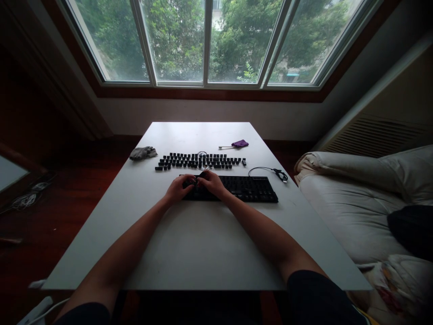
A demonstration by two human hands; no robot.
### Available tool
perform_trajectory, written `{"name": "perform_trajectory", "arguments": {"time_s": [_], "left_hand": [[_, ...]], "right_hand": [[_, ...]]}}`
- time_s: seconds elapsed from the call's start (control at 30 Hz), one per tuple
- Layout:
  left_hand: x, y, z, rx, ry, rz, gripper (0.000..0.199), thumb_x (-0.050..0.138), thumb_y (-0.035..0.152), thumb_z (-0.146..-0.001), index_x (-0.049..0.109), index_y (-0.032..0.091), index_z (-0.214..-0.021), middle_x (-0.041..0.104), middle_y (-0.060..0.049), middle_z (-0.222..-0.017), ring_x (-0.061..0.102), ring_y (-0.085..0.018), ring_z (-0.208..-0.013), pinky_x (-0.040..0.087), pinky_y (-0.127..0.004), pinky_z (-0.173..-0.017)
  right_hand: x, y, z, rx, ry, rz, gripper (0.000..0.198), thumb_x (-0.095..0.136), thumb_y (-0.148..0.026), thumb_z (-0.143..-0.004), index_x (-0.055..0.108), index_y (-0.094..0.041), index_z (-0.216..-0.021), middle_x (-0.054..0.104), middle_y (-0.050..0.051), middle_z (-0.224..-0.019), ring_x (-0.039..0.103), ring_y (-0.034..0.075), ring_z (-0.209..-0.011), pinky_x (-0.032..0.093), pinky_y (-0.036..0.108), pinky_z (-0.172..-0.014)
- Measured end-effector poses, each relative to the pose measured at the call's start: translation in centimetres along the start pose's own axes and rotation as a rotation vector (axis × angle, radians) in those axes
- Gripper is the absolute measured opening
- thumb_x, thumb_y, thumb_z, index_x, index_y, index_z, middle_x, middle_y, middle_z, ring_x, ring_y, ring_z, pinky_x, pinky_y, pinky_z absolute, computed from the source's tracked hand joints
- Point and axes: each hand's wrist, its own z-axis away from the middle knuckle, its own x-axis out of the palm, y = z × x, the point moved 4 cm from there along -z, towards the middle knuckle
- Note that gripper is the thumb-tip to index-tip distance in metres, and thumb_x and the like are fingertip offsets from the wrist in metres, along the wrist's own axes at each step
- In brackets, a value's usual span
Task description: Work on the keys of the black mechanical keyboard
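A black keyboard (252, 188) lies across the white table (199, 243), its left part under both hands. My left hand (176, 188) rests at the keyboard's left end, fingers curled and drawn together with the thumb. Close beside it, my right hand (211, 183) bends over the same keys, thumb and fingers pinched. Whatever is between the fingertips of either hand is too small and dark to make out. Just beyond the keyboard, several loose black keycaps (187, 160) stand in rows. A thin, pale wire loop (204, 168) shows behind my right hand.
A grey crumpled cloth (143, 153) lies at the left edge. Farther back on the right are a purple pouch (240, 143) and cotton swabs (226, 147). The keyboard's bundled cable (280, 175) lies near the right edge, beside a pale sofa (338, 216).
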Motion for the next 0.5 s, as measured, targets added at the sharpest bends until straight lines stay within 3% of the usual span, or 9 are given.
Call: {"name": "perform_trajectory", "arguments": {"time_s": [0.33, 0.5], "left_hand": [[0.2, 1.0, 0.1, 0.220, -0.042, -0.284, 0.026, 0.060, 0.023, -0.093, 0.066, 0.026, -0.118, 0.071, -0.005, -0.116, 0.064, -0.024, -0.108, 0.048, -0.043, -0.097], [0.1, 1.2, 0.2, 0.250, -0.050, -0.343, 0.024, 0.058, 0.024, -0.095, 0.067, 0.026, -0.117, 0.070, -0.006, -0.118, 0.062, -0.024, -0.108, 0.047, -0.044, -0.098]], "right_hand": [[0.0, 0.3, -0.5, 0.101, -0.034, -0.180, 0.035, 0.075, -0.045, -0.075, 0.054, -0.020, -0.087, 0.069, 0.000, -0.064, 0.067, 0.017, -0.054, 0.054, 0.028, -0.054], [-0.2, -0.1, -0.3, 0.126, -0.054, -0.232, 0.037, 0.071, -0.051, -0.080, 0.055, -0.019, -0.087, 0.069, 0.001, -0.067, 0.068, 0.017, -0.059, 0.056, 0.028, -0.057]]}}
